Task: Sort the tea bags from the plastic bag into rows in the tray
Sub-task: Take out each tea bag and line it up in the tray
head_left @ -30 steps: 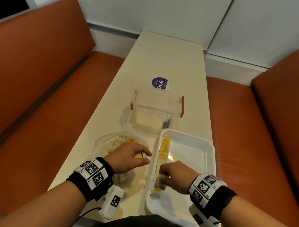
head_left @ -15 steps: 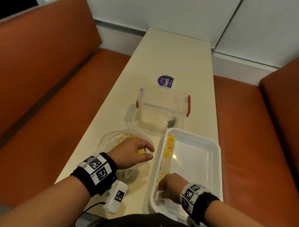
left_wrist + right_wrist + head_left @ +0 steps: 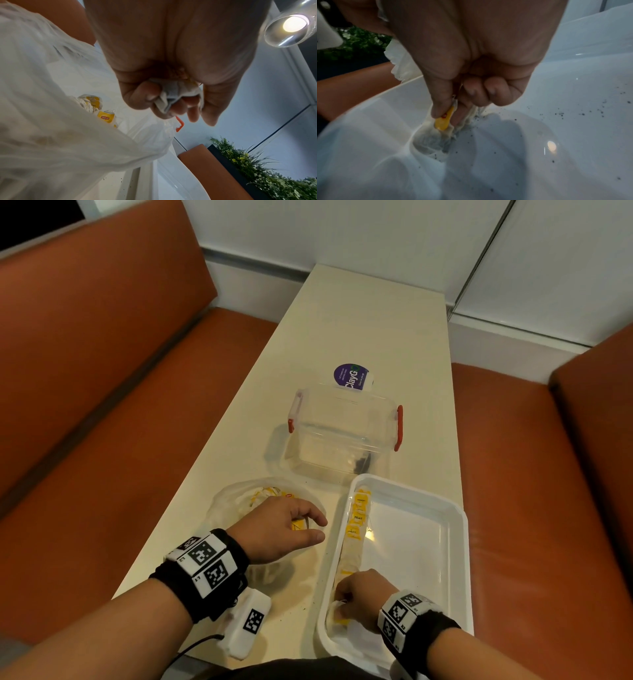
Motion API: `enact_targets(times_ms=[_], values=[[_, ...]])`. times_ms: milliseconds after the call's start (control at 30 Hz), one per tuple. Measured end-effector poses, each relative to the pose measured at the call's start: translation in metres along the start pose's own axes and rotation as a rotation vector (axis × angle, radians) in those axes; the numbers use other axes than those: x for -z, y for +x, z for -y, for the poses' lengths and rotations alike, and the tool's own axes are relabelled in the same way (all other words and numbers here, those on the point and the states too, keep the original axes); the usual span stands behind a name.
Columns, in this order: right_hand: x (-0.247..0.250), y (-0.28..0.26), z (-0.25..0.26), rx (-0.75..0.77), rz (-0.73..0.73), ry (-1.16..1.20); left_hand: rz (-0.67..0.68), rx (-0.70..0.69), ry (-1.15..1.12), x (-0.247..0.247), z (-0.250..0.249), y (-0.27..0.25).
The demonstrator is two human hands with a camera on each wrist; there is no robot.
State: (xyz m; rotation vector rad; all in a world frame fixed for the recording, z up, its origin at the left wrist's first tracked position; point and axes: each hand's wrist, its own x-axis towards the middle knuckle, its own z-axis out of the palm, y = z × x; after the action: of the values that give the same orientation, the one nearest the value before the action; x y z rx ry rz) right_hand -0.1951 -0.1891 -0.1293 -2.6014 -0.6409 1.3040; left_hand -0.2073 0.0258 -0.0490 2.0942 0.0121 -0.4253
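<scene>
Tea bag (image 3: 442, 121) between right fingers (image 3: 440, 102)

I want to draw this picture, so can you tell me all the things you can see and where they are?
Table: one, cream, between the benches.
Benches: two, orange-brown, either side of the table.
Tray: one, white, near right of the table.
Tea bags in the tray: one row, yellow tags, along its left wall; count unclear.
Plastic bag: one, clear, left of the tray, more tea bags inside.
Clear box: one, red latches, behind the tray.
Purple label: one, behind the box.
Plant: green, left wrist view only.
Left hand: over the bag, holding a tea bag.
Right hand: in the tray's near left corner, pinching a tea bag.
</scene>
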Motion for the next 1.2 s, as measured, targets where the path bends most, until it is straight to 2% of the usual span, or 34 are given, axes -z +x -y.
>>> enact_targets(times_ms=[367, 500, 733, 1200], values=[[0.0, 0.0, 0.001, -0.03, -0.067, -0.024, -0.002, 0.003, -0.016, -0.001, 0.001, -0.002], [0.001, -0.002, 0.005, -0.036, -0.034, -0.057, -0.002, 0.002, -0.009, -0.001, 0.001, -0.002], [-0.002, -0.002, 0.012, 0.009, -0.066, -0.269, -0.006, 0.004, -0.009, -0.001, 0.001, -0.003], [0.005, -0.003, 0.013, -0.013, -0.195, -0.199, -0.013, 0.028, -0.034, 0.0, 0.002, -0.007]])
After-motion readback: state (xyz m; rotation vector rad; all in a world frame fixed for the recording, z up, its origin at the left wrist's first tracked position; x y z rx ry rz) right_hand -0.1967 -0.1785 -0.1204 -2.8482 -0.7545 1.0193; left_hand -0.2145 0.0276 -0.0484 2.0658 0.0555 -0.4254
